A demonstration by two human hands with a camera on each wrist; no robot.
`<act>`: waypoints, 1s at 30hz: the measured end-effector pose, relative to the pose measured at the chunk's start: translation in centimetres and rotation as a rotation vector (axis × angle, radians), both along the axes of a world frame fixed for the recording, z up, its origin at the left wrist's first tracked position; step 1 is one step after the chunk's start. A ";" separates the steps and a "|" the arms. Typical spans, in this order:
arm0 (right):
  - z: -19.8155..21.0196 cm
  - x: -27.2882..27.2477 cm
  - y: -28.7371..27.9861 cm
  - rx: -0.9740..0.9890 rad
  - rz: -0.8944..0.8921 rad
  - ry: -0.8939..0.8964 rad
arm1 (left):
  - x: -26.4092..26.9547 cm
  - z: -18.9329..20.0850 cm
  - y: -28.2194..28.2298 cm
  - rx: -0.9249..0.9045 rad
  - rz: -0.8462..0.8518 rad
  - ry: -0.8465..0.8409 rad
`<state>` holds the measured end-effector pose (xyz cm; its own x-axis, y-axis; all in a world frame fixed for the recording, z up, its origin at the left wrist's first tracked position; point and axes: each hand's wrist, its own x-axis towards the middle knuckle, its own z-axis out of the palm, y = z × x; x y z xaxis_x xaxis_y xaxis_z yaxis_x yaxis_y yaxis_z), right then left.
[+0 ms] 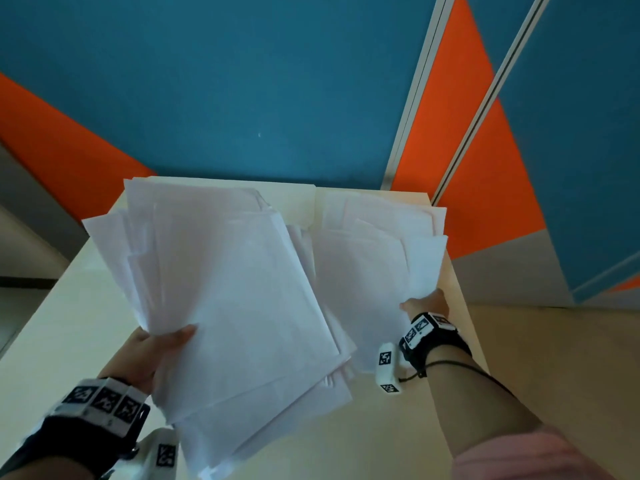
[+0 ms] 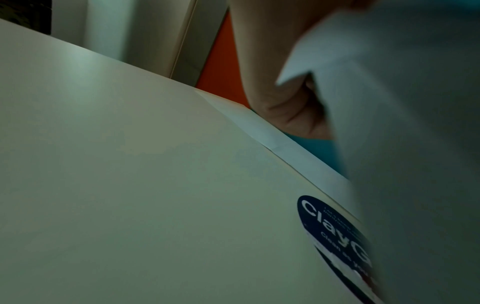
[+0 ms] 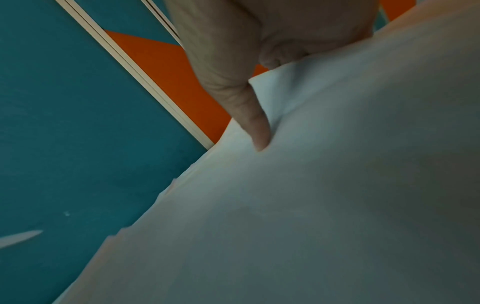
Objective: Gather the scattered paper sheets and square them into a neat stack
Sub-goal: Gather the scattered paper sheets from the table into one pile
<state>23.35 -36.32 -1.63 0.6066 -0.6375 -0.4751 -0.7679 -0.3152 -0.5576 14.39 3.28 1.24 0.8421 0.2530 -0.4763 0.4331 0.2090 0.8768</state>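
Observation:
A thick, fanned bundle of white paper sheets (image 1: 228, 299) is lifted above the cream table (image 1: 69, 323). My left hand (image 1: 162, 344) grips its near left edge, thumb on top; in the left wrist view the thumb (image 2: 283, 102) bears on the paper (image 2: 402, 123). A second loose pile of white sheets (image 1: 374, 258) lies on the table's far right part. My right hand (image 1: 424, 303) holds that pile's near right edge. In the right wrist view the thumb (image 3: 254, 123) presses on top of the sheets (image 3: 311, 205) and the other fingers are hidden under them.
The table's right edge (image 1: 464, 306) runs just beside my right hand. A dark round sticker (image 2: 332, 232) sits on the tabletop beneath the lifted bundle. A blue and orange partition wall (image 1: 242, 98) stands right behind the table's far edge.

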 end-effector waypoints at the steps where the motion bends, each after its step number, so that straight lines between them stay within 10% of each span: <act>1: 0.0 -0.1 -0.2 0.022 0.010 -0.018 | 0.1 -0.1 0.0 0.001 -0.002 0.008; 9: 0.0 -2.7 0.8 -0.062 0.158 -0.223 | -0.4 -0.9 1.4 0.079 0.039 0.029; 30: 7.9 -9.4 2.5 0.700 -0.153 -0.455 | -4.3 2.4 6.2 0.153 0.008 0.034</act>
